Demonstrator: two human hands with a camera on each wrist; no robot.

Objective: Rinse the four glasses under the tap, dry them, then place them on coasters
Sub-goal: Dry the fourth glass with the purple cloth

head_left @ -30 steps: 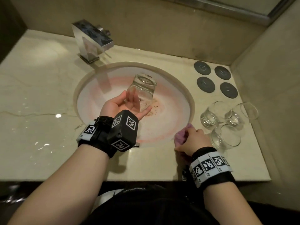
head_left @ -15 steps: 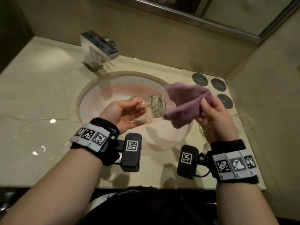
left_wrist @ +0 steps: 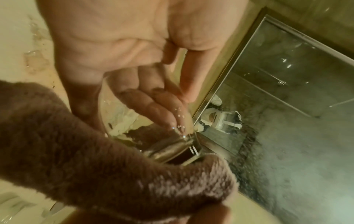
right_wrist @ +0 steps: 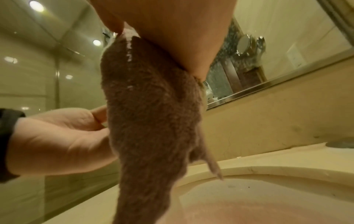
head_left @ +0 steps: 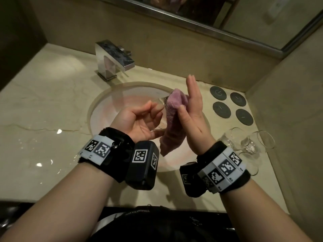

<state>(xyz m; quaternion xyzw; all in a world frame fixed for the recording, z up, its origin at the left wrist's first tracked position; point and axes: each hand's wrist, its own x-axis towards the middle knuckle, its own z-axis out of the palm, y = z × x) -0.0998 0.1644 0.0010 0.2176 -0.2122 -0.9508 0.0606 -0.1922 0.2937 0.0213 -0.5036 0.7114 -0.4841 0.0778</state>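
Glass (left_wrist: 170, 153) lies on its side in the air over the basin (head_left: 111, 105), in front of the tap (head_left: 111, 56). L hand (head_left: 138, 123) grips it, fingers curled round. Purple cloth (head_left: 174, 109) covers the end facing R; the rest hangs down. R hand (head_left: 194, 112): fingers straight, palm flat vs cloth, thumb pinning cloth to palm. Three more glasses (head_left: 251, 144) stand on counter (head_left: 43, 105) at R of basin. Four dark coasters (head_left: 230, 105) lie behind them. Water drops on counter at L.

Beige marble counter (head_left: 43, 102) with wet patches — framed mirror (head_left: 244, 14) above, beige walls (head_left: 174, 49), ceiling spotlights (right_wrist: 36, 6).
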